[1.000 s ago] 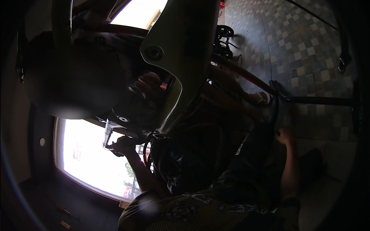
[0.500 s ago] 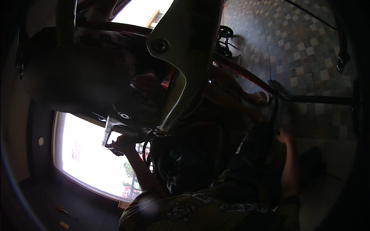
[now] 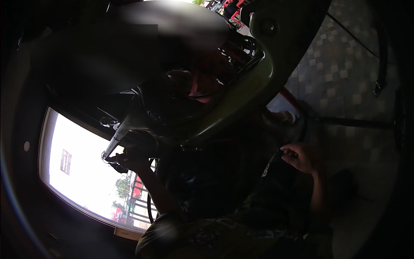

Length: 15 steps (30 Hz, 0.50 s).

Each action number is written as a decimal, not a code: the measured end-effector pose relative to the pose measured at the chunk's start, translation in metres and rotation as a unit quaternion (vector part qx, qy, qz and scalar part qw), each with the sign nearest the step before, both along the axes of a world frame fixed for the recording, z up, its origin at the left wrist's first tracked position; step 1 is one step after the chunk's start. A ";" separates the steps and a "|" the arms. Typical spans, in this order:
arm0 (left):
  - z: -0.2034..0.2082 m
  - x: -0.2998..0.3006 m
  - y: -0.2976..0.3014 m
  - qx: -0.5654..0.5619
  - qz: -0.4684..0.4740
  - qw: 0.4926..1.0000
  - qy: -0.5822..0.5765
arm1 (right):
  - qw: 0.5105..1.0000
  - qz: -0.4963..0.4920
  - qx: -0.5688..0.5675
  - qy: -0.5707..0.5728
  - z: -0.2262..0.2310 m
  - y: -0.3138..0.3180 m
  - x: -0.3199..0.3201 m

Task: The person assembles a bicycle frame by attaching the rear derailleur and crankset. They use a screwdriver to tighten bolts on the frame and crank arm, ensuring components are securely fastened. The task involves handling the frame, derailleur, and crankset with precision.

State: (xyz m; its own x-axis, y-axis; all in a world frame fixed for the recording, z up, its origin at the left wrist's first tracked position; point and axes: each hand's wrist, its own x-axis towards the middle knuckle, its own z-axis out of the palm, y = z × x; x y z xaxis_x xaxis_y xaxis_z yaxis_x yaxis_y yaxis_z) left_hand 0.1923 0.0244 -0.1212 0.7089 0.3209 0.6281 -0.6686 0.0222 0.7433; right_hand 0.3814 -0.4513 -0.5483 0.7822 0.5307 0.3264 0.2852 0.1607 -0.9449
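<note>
A dark green bicycle frame [image 3: 241, 99] slants across the view in front of me, its wide curved tube running to the upper right. Left of it a pale tapered tube [image 3: 116, 139] points down and left. My left hand [image 3: 131, 158], nearly a silhouette, is closed at the lower end of this tube. What lies inside its fingers is too dark to make out. My right hand [image 3: 301, 158] hovers over my dark-clothed leg [image 3: 267, 177], away from the frame. Its fingers are bent inward, with nothing seen in them.
Another person sits close beyond the frame; a hand [image 3: 181, 77] and a foot [image 3: 282, 116] of theirs show. A dark metal bar [image 3: 353, 123] crosses above the tiled floor [image 3: 332, 64] at right. A bright window [image 3: 82, 168] stands at left. Red items [image 3: 233, 11] appear at the top.
The view has shifted, and the green frame now lies further right and more slanted. My right hand has risen and moved left over my leg. My left hand stays by the pale tube's end.
</note>
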 end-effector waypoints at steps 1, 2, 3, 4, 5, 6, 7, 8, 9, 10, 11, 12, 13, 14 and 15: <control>0.003 -0.010 0.005 -0.032 -0.033 0.999 -0.019 | 0.996 0.016 0.076 -0.053 0.045 -0.003 -0.007; 0.005 -0.017 0.010 -0.066 -0.068 0.995 -0.035 | 0.983 0.030 0.147 -0.105 0.084 -0.005 -0.013; -0.002 -0.004 -0.010 -0.061 -0.106 0.992 -0.027 | 0.967 0.026 0.213 -0.134 0.112 -0.004 -0.015; -0.008 0.009 -0.014 -0.063 -0.152 0.986 -0.028 | 0.948 0.020 0.268 -0.170 0.144 -0.006 -0.019; -0.010 0.014 -0.008 -0.067 -0.166 0.982 -0.059 | 0.929 0.052 0.333 -0.153 0.164 0.002 -0.021; -0.014 0.018 -0.001 -0.073 -0.181 0.977 -0.092 | 0.906 0.086 0.391 -0.136 0.180 0.011 -0.024; -0.020 0.028 -0.006 -0.097 -0.249 0.954 -0.136 | 0.895 0.109 0.413 -0.124 0.195 0.016 -0.026; -0.024 0.038 -0.013 -0.116 -0.321 0.923 -0.176 | 0.882 0.132 0.437 -0.114 0.212 0.019 -0.029; -0.027 0.043 -0.013 -0.128 -0.359 0.902 -0.205 | 0.884 0.144 0.430 -0.113 0.229 0.019 -0.031; -0.032 0.049 -0.011 -0.133 -0.383 0.887 -0.221 | 0.887 0.152 0.422 -0.111 0.245 0.017 -0.032; -0.038 0.053 -0.009 -0.131 -0.401 0.875 -0.239 | 0.895 0.145 0.408 -0.108 0.258 0.014 -0.035; -0.039 0.035 -0.003 -0.108 -0.383 0.885 -0.242 | 0.891 0.163 0.415 -0.082 0.261 0.026 -0.031; -0.040 0.021 0.002 -0.087 -0.368 0.894 -0.242 | 0.888 0.179 0.420 -0.057 0.264 0.036 -0.025; -0.041 0.011 0.007 -0.073 -0.360 0.896 -0.249 | 0.892 0.180 0.414 -0.028 0.272 0.038 -0.025; -0.046 0.014 0.011 -0.068 -0.362 0.894 -0.256 | 0.891 0.189 0.412 -0.018 0.280 0.037 -0.025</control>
State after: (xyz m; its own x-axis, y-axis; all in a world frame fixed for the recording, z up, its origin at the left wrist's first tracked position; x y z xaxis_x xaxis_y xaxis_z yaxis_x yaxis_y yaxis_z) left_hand 0.2063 0.0352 -0.1673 0.3923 -0.0059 0.9198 -0.6946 0.6537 0.3005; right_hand 0.3567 -0.4147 -0.2686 0.5794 0.3237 0.7480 0.0904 0.8865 -0.4537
